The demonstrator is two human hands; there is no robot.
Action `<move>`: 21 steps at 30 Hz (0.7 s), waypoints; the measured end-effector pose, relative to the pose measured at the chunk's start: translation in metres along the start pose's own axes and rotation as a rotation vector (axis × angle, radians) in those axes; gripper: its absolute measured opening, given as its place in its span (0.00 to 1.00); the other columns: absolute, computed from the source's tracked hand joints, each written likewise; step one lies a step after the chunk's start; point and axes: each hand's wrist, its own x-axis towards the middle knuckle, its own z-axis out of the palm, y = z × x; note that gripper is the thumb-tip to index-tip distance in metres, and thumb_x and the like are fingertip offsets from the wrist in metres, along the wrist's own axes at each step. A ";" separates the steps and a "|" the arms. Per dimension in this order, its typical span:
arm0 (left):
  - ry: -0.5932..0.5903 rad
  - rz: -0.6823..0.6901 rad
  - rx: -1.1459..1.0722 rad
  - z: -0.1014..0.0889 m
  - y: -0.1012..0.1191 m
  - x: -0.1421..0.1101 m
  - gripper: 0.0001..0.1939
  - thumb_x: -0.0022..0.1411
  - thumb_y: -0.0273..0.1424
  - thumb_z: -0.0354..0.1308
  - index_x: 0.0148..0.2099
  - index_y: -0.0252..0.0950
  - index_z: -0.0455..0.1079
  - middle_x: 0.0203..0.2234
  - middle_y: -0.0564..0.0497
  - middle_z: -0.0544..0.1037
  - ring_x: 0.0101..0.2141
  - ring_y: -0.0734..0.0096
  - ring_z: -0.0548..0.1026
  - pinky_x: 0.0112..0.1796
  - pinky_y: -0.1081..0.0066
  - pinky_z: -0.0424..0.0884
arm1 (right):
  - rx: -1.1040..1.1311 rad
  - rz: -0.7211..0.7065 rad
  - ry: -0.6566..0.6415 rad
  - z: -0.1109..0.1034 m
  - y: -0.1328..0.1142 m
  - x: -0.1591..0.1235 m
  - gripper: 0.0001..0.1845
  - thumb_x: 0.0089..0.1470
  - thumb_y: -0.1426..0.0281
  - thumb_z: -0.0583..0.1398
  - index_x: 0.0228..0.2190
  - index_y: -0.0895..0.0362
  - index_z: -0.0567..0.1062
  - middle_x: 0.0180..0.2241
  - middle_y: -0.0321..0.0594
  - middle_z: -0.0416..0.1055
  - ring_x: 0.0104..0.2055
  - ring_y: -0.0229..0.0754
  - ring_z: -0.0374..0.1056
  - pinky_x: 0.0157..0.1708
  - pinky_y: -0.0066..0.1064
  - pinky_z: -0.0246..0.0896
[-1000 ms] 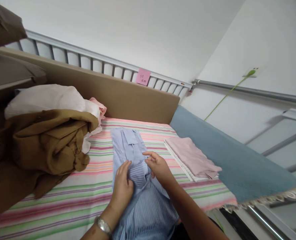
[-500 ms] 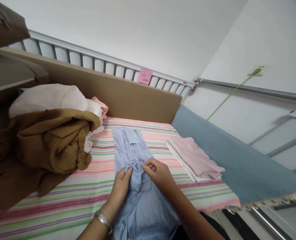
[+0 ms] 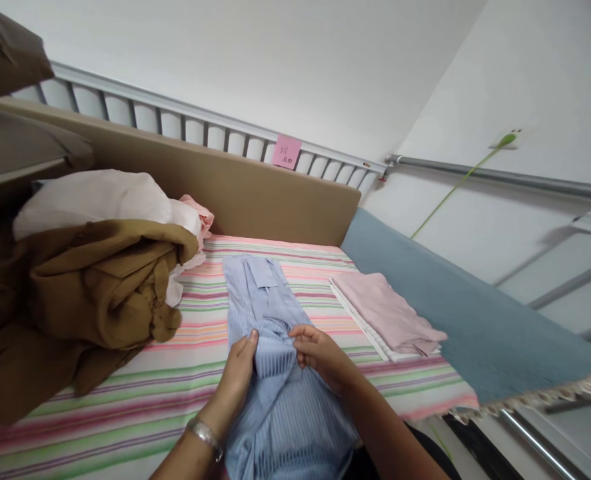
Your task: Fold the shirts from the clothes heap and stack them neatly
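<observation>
A light blue striped shirt [image 3: 295, 407] lies lengthwise on the striped sheet [image 3: 195, 373], its far end flat and its near part bunched up. My left hand [image 3: 240, 367], with a silver band on the wrist, grips the left side of the bunched cloth, thumb on top. On the right side of that same bunch, my right hand [image 3: 320, 353] pinches the fabric between thumb and fingers, the other fingers curled. The cloth between the two hands forms a raised, rounded fold. Part of the shirt's near end lies beyond the lower picture edge.
Rumpled brown cloth [image 3: 110, 280] and white cloth [image 3: 105, 197] are heaped on the left. Folded pink cloth [image 3: 385, 310] lies at the right on something white. Behind stands a tan board [image 3: 255, 200] before a white railing; blue padding [image 3: 455, 313] borders the right.
Both hands have moved slightly apart, the right a little to the right and down. The fold between them now looks wider and flatter. The whole view has shifted slightly.
</observation>
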 end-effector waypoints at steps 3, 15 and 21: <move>-0.059 0.029 0.054 0.000 -0.001 -0.001 0.26 0.57 0.51 0.49 0.35 0.31 0.72 0.29 0.47 0.77 0.34 0.62 0.72 0.42 0.65 0.65 | -0.412 -0.203 0.191 0.002 -0.006 -0.005 0.08 0.45 0.67 0.59 0.30 0.56 0.72 0.25 0.36 0.67 0.27 0.38 0.64 0.29 0.32 0.60; 0.041 0.156 0.379 0.002 0.002 -0.008 0.21 0.59 0.46 0.48 0.42 0.34 0.69 0.38 0.45 0.74 0.42 0.63 0.70 0.44 0.65 0.64 | -0.908 -0.353 0.131 0.010 -0.019 0.005 0.03 0.48 0.70 0.58 0.25 0.56 0.73 0.27 0.37 0.71 0.33 0.41 0.65 0.37 0.33 0.57; 0.032 0.095 0.801 -0.016 0.008 -0.027 0.07 0.56 0.32 0.49 0.35 0.36 0.66 0.30 0.49 0.72 0.33 0.66 0.70 0.38 0.67 0.64 | -0.312 -0.196 0.209 -0.066 -0.064 0.046 0.12 0.42 0.60 0.61 0.24 0.56 0.70 0.32 0.37 0.71 0.37 0.40 0.65 0.39 0.33 0.60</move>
